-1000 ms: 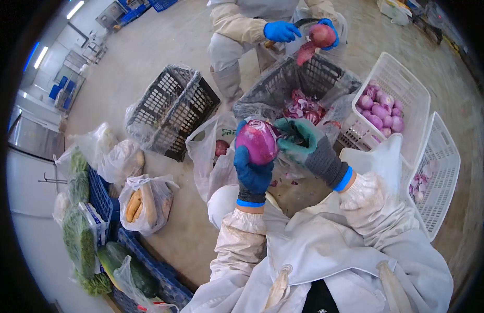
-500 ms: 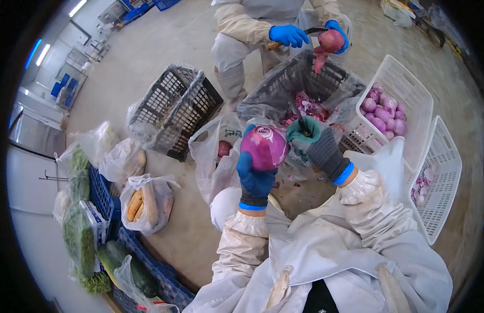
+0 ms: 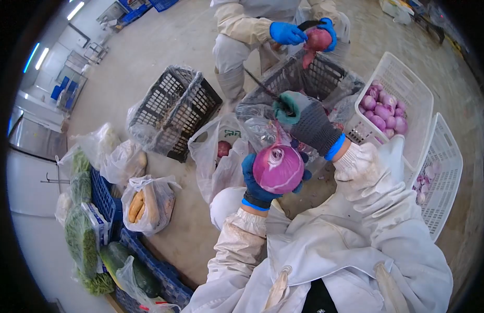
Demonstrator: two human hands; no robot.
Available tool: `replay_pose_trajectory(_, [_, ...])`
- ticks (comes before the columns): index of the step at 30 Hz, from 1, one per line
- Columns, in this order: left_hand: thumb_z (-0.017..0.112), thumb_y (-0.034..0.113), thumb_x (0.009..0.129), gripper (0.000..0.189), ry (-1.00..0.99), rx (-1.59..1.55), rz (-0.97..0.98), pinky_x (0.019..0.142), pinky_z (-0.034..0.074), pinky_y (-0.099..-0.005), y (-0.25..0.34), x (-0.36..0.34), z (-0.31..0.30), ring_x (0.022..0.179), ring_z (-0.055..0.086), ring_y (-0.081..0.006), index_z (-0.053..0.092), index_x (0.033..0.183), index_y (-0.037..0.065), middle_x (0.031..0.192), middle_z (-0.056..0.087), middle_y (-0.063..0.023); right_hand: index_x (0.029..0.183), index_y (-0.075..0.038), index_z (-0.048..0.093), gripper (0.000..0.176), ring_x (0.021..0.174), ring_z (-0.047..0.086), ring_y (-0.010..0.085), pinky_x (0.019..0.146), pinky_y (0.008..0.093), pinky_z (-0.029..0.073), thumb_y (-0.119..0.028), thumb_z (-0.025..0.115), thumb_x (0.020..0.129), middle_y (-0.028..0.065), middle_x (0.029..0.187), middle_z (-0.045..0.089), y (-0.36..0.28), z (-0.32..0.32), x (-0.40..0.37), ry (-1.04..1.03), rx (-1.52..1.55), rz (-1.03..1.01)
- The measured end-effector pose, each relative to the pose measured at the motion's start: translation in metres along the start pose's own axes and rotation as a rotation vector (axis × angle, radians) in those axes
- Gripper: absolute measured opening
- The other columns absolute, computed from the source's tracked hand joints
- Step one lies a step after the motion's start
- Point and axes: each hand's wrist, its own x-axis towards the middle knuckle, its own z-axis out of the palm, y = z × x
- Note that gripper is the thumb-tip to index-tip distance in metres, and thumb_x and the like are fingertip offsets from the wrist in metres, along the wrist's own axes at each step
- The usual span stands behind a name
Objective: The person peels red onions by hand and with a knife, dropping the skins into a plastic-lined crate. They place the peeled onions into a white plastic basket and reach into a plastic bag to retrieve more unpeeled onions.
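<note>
A large purple onion [image 3: 278,169], partly peeled with a pale top, rests in my left hand [image 3: 256,182], whose dark blue gloved fingers wrap round it. Just above and to the right, my right hand [image 3: 304,117], in a grey and green glove, is closed on a knife [image 3: 260,82] whose thin dark blade points up and left. A strip of skin [image 3: 278,134] rises from the onion near that hand. Behind, a black crate [image 3: 325,73] lined with plastic is partly hidden by my right hand.
Across the crate, a co-worker's blue-gloved hands hold another onion [image 3: 318,39]. White crates [image 3: 420,86] with onions stand right. An empty-looking black crate [image 3: 174,112], a white bag [image 3: 205,172], bagged vegetables and a blue crate [image 3: 169,279] are left.
My left hand has lowered the onion slightly right and turned it. My right hand has moved up and left, and the knife blade now shows. The co-worker's onion has shifted left.
</note>
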Motion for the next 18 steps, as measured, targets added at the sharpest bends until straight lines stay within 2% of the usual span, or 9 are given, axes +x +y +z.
replay_pose_trajectory(4, [0.062, 0.063, 0.075, 0.103, -0.039, 0.129, -0.047, 0.081, 0.051, -0.0602, -0.002, -0.001, 0.008, 0.113, 0.048, -0.0542, 0.018, 0.145, 0.001, 0.137, 0.036, -0.0324, 0.098, -0.001, 0.060, 0.024, 0.072, 0.066, 0.0256, 0.062, 0.0380, 0.049, -0.019, 0.062, 0.082, 0.0138, 0.086, 0.065, 0.023, -0.003, 0.011, -0.271, 0.496, 0.146])
replay_pose_trajectory(5, [0.064, 0.061, 0.074, 0.103, 0.022, 0.221, 0.002, 0.086, 0.049, -0.0573, -0.002, -0.002, 0.011, 0.117, 0.048, -0.0501, 0.019, 0.145, 0.002, 0.139, 0.036, -0.0302, 0.102, 0.000, 0.063, 0.027, 0.068, 0.063, 0.0156, 0.059, 0.0312, 0.049, -0.020, 0.061, 0.084, 0.0094, 0.090, 0.067, 0.018, -0.018, 0.009, -0.317, 0.624, 0.327])
replay_pose_trajectory(7, [0.066, 0.058, 0.074, 0.103, 0.073, 0.309, 0.066, 0.091, 0.048, -0.0543, -0.002, -0.002, 0.009, 0.120, 0.047, -0.0459, 0.019, 0.146, 0.002, 0.140, 0.035, -0.0279, 0.102, 0.000, 0.064, 0.028, 0.066, 0.062, 0.0140, 0.059, 0.0288, 0.048, -0.023, 0.061, 0.086, 0.0084, 0.090, 0.066, 0.003, -0.043, 0.003, -0.348, 0.782, 0.532])
replay_pose_trajectory(8, [0.068, 0.050, 0.075, 0.096, 0.164, 0.520, 0.221, 0.096, 0.045, -0.0509, -0.003, -0.002, 0.004, 0.123, 0.046, -0.0404, 0.022, 0.145, 0.003, 0.139, 0.039, -0.0230, 0.102, 0.000, 0.065, 0.030, 0.064, 0.060, 0.0123, 0.059, 0.0265, 0.047, -0.026, 0.060, 0.088, 0.0074, 0.091, 0.066, 0.002, -0.051, -0.001, -0.366, 0.939, 0.748])
replay_pose_trajectory(9, [0.070, 0.042, 0.075, 0.090, 0.256, 0.728, 0.373, 0.102, 0.041, -0.0475, -0.004, -0.001, -0.002, 0.125, 0.045, -0.0349, 0.026, 0.145, 0.004, 0.138, 0.042, -0.0180, 0.101, -0.001, 0.066, 0.035, 0.065, 0.059, 0.0102, 0.058, 0.0236, 0.046, -0.033, 0.060, 0.090, 0.0077, 0.094, 0.066, 0.016, -0.056, -0.009, -0.511, 1.107, 0.678])
replay_pose_trajectory(12, [0.072, 0.031, 0.075, 0.087, 0.254, 1.053, 0.337, 0.102, 0.040, -0.0402, -0.001, 0.004, -0.002, 0.124, 0.046, -0.0275, 0.027, 0.144, 0.004, 0.135, 0.043, -0.0158, 0.102, -0.003, 0.067, 0.036, 0.068, 0.062, 0.0123, 0.058, 0.0240, 0.046, -0.036, 0.063, 0.088, 0.0076, 0.095, 0.067, -0.003, -0.059, -0.018, -0.597, 0.760, 0.441])
replay_pose_trajectory(14, [0.074, 0.025, 0.073, 0.086, 0.354, 1.207, 0.321, 0.102, 0.040, -0.0404, -0.005, 0.004, 0.002, 0.123, 0.046, -0.0271, 0.029, 0.142, 0.002, 0.134, 0.044, -0.0156, 0.103, -0.003, 0.065, 0.025, 0.070, 0.059, 0.0126, 0.064, 0.0277, 0.049, -0.022, 0.065, 0.086, 0.0089, 0.094, 0.068, 0.002, -0.047, -0.013, -0.693, 0.559, 0.555])
replay_pose_trajectory(16, [0.076, 0.029, 0.068, 0.090, 0.520, 1.708, 0.369, 0.101, 0.041, -0.0374, -0.008, 0.003, -0.003, 0.122, 0.047, -0.0250, 0.032, 0.141, 0.001, 0.133, 0.045, -0.0151, 0.095, 0.001, 0.064, 0.027, 0.071, 0.055, 0.0107, 0.065, 0.0281, 0.047, -0.023, 0.069, 0.083, 0.0111, 0.083, 0.065, 0.005, -0.038, -0.010, -0.785, 0.144, 0.318])
replay_pose_trajectory(18, [0.076, 0.028, 0.068, 0.089, 0.542, 1.693, 0.407, 0.102, 0.040, -0.0376, -0.008, 0.005, -0.008, 0.122, 0.046, -0.0256, 0.032, 0.140, 0.000, 0.134, 0.045, -0.0158, 0.095, 0.002, 0.063, 0.029, 0.071, 0.053, 0.0086, 0.066, 0.0281, 0.046, -0.023, 0.071, 0.082, 0.0099, 0.075, 0.061, -0.001, -0.035, -0.012, -0.765, 0.143, 0.342])
